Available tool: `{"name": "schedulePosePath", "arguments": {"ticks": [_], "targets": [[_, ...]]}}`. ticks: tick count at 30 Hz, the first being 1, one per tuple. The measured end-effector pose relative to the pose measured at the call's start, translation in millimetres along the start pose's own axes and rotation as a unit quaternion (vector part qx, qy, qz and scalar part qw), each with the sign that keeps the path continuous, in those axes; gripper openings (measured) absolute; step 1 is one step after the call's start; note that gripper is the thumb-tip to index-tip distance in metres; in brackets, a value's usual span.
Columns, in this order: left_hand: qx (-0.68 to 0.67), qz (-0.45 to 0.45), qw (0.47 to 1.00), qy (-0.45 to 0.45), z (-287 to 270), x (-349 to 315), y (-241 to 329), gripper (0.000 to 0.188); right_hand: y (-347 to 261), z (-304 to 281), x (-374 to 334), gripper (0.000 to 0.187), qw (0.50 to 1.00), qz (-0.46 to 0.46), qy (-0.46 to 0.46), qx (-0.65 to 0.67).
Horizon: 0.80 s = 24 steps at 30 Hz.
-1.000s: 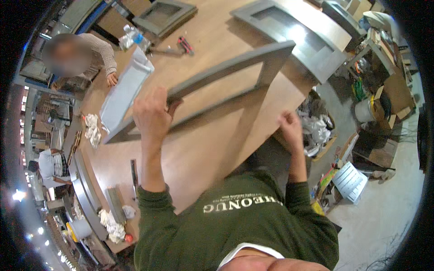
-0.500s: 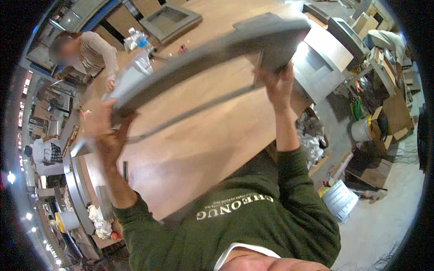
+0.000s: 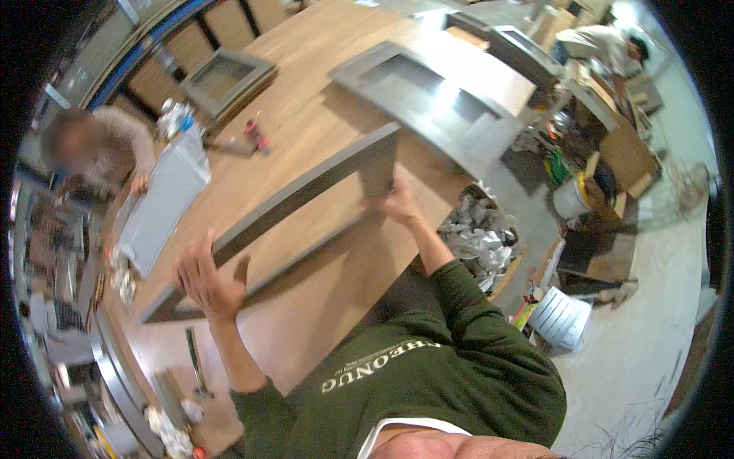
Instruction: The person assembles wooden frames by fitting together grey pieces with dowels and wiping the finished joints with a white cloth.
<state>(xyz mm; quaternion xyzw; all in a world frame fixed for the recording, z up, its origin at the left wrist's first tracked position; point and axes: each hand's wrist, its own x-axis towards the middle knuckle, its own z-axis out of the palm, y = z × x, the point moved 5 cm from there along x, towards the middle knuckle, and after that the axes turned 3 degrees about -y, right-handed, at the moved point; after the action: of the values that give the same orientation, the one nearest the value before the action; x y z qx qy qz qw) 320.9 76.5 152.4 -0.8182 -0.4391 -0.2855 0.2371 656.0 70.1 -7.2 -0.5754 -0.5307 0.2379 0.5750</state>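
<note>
I hold a grey rectangular frame (image 3: 310,182) over the wooden tabletop (image 3: 298,306), tilted, with its long sides running from lower left to upper right. My left hand (image 3: 210,281) is closed around its left part, fingers over the upper bar. At the right end my right hand (image 3: 401,200) grips the short side; some of its fingers are hidden behind the frame. A hammer-like tool (image 3: 196,363) with a dark handle lies just below my left hand. Beyond my right hand rests a larger grey frame (image 3: 358,70) with a recessed middle.
A smaller grey frame (image 3: 264,70) sits at the far side. Near it lie a red and black tool (image 3: 257,136) and a grey sheet (image 3: 164,199), touched by another person's hand (image 3: 140,183). Crumpled paper (image 3: 478,237) fills a box by the right table edge. Someone else bends over (image 3: 600,47) at far right.
The frame has come down from a raised position toward the tabletop and nearer to me, with both hands still on it. The larger grey frame behind it now shows more fully.
</note>
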Motion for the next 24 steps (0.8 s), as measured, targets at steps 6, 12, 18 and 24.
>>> {"name": "schedulePosePath", "arguments": {"ticks": [6,12,18,24], "targets": [[-0.399,-0.317,0.86,-0.011,50,-159,44,0.07,-95,-54,-17,0.085,0.988,0.088,-0.004,-0.127],[-0.808,-0.574,0.097,-0.093,153,-238,110,0.029,-89,-137,-114,0.072,0.969,0.094,0.143,-0.177],[-0.724,-0.538,0.39,-0.183,131,-116,167,0.027,-30,-200,-216,0.066,0.93,0.17,0.325,0.009],[-0.851,-0.295,0.385,-0.202,193,82,185,0.02,-38,-264,-129,0.065,0.931,0.157,0.329,0.027]]}}
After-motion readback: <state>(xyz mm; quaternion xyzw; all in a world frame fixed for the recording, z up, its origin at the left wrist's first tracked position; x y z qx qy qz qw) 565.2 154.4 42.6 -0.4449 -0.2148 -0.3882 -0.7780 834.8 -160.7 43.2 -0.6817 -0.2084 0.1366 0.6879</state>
